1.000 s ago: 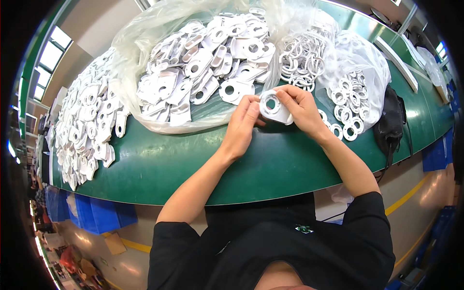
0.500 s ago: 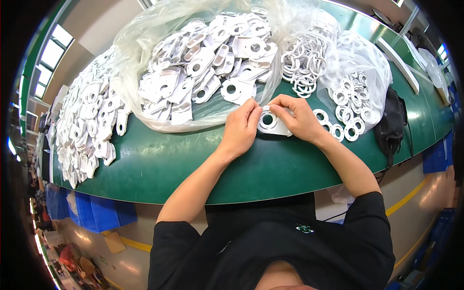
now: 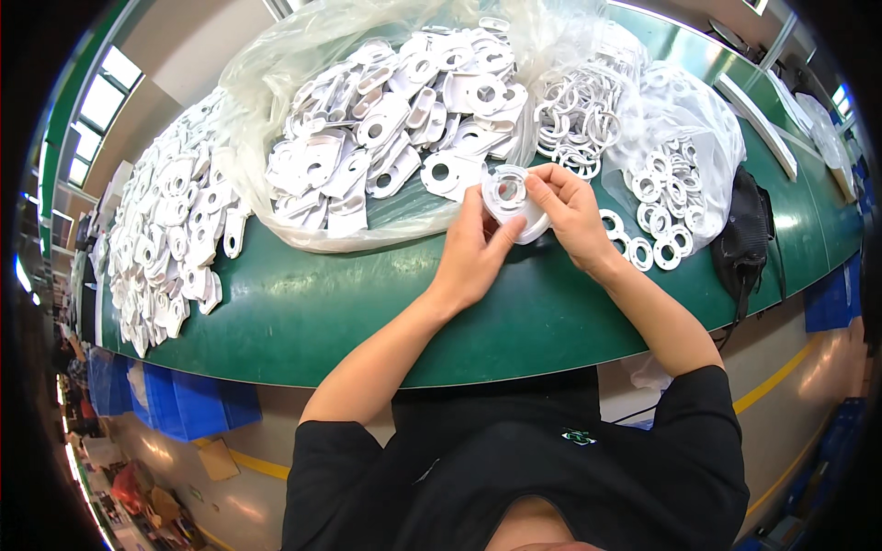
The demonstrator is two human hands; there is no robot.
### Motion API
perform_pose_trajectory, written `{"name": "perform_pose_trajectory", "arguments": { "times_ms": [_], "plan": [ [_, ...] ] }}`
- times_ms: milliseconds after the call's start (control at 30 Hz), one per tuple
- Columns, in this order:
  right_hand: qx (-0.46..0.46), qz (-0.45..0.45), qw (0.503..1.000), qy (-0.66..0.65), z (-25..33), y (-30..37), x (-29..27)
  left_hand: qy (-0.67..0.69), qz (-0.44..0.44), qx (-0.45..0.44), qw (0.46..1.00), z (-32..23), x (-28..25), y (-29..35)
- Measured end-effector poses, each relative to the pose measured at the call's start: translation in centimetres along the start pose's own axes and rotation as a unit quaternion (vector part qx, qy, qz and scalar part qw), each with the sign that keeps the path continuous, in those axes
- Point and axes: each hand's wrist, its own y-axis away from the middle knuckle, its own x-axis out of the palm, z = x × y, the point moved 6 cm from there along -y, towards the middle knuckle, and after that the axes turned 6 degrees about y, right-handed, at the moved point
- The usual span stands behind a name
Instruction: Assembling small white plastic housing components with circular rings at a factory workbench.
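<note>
Above the green table, both hands hold a white plastic housing (image 3: 532,226), tilted up with its round hole facing me. Around that hole sits a ring-shaped rim; whether it is a separate ring I cannot tell. My left hand (image 3: 470,254) grips the housing at its lower left, thumb across the lower edge. From the right, my right hand (image 3: 577,222) pinches it with thumb and fingers beside the hole. Just beyond lies an open clear plastic bag (image 3: 317,241) filled with similar white housings (image 3: 390,110). Several loose white rings (image 3: 640,252) lie right of my right hand.
More white housings (image 3: 170,220) are heaped at the left. Behind my right hand is a pile of thin white rings (image 3: 579,115), with a clear bag (image 3: 721,119) of flat rings beside it. A black pouch (image 3: 742,234) lies at the right on the green table (image 3: 340,317).
The housing has been lifted and tilted up from nearly flat, moving slightly away from me. My left hand has shifted below its left side; my right hand has turned at its right edge.
</note>
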Motion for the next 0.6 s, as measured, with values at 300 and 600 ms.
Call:
{"name": "perform_pose_trajectory", "arguments": {
  "times_ms": [300, 600],
  "plan": [
    [-0.043, -0.026, 0.959, 0.278, 1.4, 0.7, 0.2, -0.141, 0.086, -0.016, 0.986, 0.5, 0.3, 0.5],
    [-0.103, 0.041, 0.938, 0.329, 2.9, -0.5, -2.1, 0.072, 0.131, -0.126, 0.981, -1.6, -2.6, -1.4]
  ]
}}
